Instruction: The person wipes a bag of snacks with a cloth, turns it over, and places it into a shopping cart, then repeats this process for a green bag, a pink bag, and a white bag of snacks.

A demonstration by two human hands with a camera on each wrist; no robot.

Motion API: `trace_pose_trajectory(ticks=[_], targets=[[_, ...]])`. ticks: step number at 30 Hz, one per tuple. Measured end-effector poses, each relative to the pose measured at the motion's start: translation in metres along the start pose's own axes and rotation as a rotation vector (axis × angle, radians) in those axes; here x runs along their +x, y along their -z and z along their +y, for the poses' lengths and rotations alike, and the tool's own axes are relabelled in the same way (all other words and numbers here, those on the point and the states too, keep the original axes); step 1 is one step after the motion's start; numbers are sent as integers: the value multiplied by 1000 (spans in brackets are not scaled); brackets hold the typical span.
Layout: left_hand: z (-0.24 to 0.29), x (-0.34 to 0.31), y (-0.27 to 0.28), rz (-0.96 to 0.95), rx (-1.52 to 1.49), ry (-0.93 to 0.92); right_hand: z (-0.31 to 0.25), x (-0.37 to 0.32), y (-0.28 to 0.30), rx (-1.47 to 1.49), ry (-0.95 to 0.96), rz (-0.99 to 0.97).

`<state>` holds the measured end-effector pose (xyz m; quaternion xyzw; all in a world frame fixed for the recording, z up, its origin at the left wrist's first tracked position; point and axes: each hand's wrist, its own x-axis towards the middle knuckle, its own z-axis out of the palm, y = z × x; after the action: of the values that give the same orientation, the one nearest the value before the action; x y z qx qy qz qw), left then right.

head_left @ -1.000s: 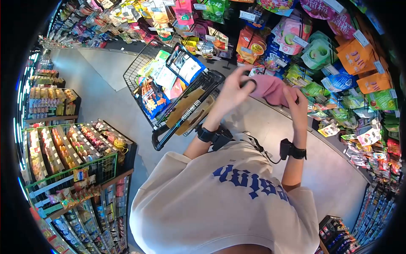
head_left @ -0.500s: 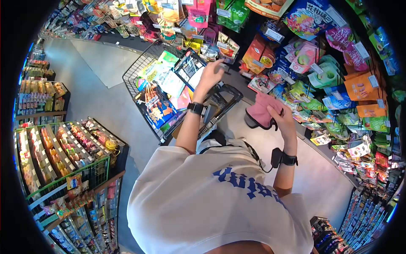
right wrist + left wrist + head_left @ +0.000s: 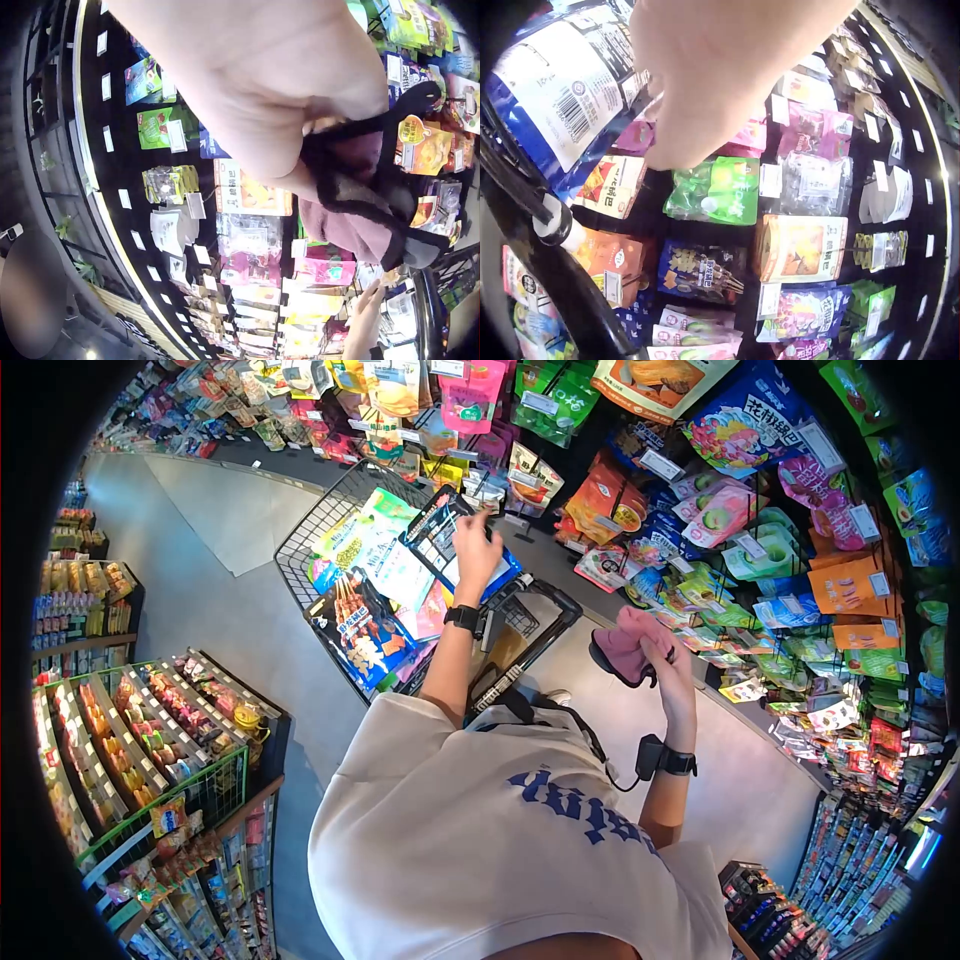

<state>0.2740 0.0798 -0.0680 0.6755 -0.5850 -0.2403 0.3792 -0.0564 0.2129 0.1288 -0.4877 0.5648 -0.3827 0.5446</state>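
Observation:
My left hand [image 3: 477, 560] lies over a black, blue and white snack bag [image 3: 428, 538] in the shopping cart [image 3: 290, 555], its fingers apart and loosely bent. The left wrist view has this bag's white label [image 3: 574, 101] with a barcode close beside the hand, whose fingertips are partly hidden. My right hand [image 3: 672, 672] grips a pink cloth item [image 3: 632, 645] with black edging, held up to the right of the cart. Up close in the right wrist view, the soft cloth [image 3: 349, 232] hangs from the fingers, folded, with a black strap.
A wall of hanging snack packs [image 3: 745, 430] with price tags curves along the front and right. Beside the black-blue bag, the cart holds a dark snack bag [image 3: 365, 625] and green-white packs [image 3: 385, 525]. A display rack [image 3: 225, 775] stands left across the grey floor [image 3: 235, 610].
My left hand has let go of the pink cloth and moved left over the snack bag in the cart. The right hand keeps the cloth, now lower and more upright.

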Motion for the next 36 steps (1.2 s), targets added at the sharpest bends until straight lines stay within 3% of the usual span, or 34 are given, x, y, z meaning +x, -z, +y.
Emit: trace_pose_trajectory(ticks=[2,4,6,8,9,11,12,14,15,18,20,22,23,24,26,28,29,30,32,34,36], targets=[[-25,5,0,400,-51,184,-5,3,-3,-21,-46,-24],[-57,5,1,551,-34,416,-6,9,-10,-28,-23,-21],[-81,-6,10,431,-210,754,-5,15,-18,-33,-9,-22],[-170,-15,-18,309,-398,859,-5,28,-24,-17,18,-80],[-158,-17,-15,315,-403,864,-3,38,-24,-23,19,-87],[-124,-30,-9,605,233,806,4,59,-21,-104,-62,-88],[-132,-33,-6,608,237,823,0,70,-24,-110,-70,-102],[-156,-37,5,227,-613,817,-12,101,-41,-111,66,-97],[-116,-40,31,95,-753,885,-6,122,-48,-112,62,-120],[-86,-46,38,215,-806,1022,21,188,-72,-31,201,-227],[-86,-53,37,222,-823,992,27,227,-99,47,145,-352],[-46,-61,43,266,-841,949,30,256,-129,14,221,-430],[-61,-62,37,126,-784,941,34,273,-145,17,258,-497],[-47,-55,36,97,-715,1009,46,290,-164,35,300,-532],[-8,-43,43,65,-723,977,29,299,-192,167,323,-760],[-2,-36,33,49,-639,1002,31,303,-209,36,91,-856],[-2,-31,31,30,-561,1011,72,315,-229,174,130,-898],[-31,-37,11,99,-505,926,101,323,-242,8,197,-825],[-33,-35,5,139,-360,906,102,329,-247,-25,-148,-1042],[-16,-32,11,157,-307,886,126,332,-259,103,-118,-985],[-3,-31,15,176,-372,913,141,333,-265,-316,390,-541]])
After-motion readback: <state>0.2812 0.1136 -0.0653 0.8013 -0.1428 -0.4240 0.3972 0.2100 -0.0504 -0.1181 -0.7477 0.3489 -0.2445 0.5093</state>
